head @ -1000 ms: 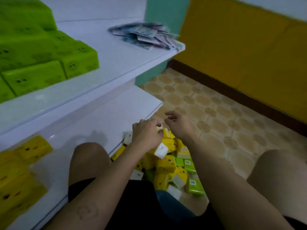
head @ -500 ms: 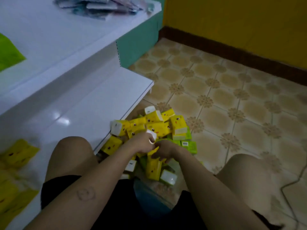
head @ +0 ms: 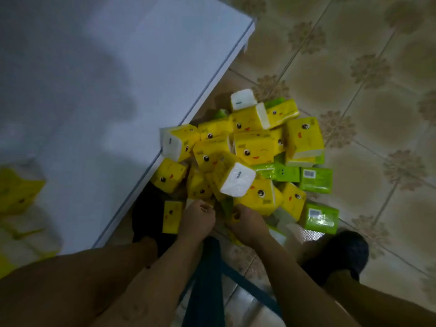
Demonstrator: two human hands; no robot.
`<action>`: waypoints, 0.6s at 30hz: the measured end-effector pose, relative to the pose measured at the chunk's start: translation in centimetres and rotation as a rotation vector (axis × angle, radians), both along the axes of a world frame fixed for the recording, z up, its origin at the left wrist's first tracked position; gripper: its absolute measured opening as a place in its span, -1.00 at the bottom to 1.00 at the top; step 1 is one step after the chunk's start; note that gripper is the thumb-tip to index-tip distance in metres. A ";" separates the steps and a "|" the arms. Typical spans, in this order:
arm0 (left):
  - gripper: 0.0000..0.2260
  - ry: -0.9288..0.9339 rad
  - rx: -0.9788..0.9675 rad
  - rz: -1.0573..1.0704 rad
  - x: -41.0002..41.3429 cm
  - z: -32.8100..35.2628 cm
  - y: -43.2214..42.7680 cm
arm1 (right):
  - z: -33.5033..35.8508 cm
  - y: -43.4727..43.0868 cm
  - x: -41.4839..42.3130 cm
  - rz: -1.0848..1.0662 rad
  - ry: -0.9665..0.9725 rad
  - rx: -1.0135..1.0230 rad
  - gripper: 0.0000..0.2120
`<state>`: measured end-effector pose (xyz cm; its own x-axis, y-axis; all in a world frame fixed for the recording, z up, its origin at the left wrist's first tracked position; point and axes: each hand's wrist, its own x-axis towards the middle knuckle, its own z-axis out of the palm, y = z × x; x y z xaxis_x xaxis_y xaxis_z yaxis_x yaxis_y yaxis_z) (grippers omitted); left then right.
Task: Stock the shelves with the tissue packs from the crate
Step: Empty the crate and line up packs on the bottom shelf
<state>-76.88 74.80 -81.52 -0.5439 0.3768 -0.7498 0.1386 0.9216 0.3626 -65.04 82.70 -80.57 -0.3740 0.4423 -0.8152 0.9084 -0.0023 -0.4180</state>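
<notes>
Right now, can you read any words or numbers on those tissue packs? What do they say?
Nothing here can be read.
White end of a yellow pack: a small dark mark, too blurred.
White label on a green pack: too blurred.
Fronts of the yellow packs: cartoon faces and tiny print, too small.

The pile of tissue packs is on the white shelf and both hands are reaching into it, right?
Not quite: the head view shows the pile of tissue packs on the tiled floor beside the white shelf. The left hand and right hand do reach into it.
</notes>
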 end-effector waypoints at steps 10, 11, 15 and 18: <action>-0.95 -0.070 -0.127 -0.108 0.8 -0.4 -5.6 | 0.7 -6.9 1.1 0.223 -0.129 -0.225 -0.61; -0.93 -0.074 -0.111 -0.117 0.6 0.5 -5.5 | 1.4 -7.3 1.1 0.204 -0.125 -0.184 -0.62; -0.76 -0.086 0.008 -0.068 -0.3 2.8 -4.3 | 2.8 -7.1 0.5 0.056 -0.045 -0.013 -0.66; -0.69 -0.101 0.104 -0.035 0.0 3.0 -3.7 | 2.3 -6.8 0.3 -0.059 0.033 0.102 -0.62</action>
<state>-76.89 71.13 -78.51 -0.4526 0.4727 -0.7561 0.1283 0.8736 0.4694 -64.74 75.89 -78.25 -0.3709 0.5444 -0.7524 0.8935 -0.0117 -0.4490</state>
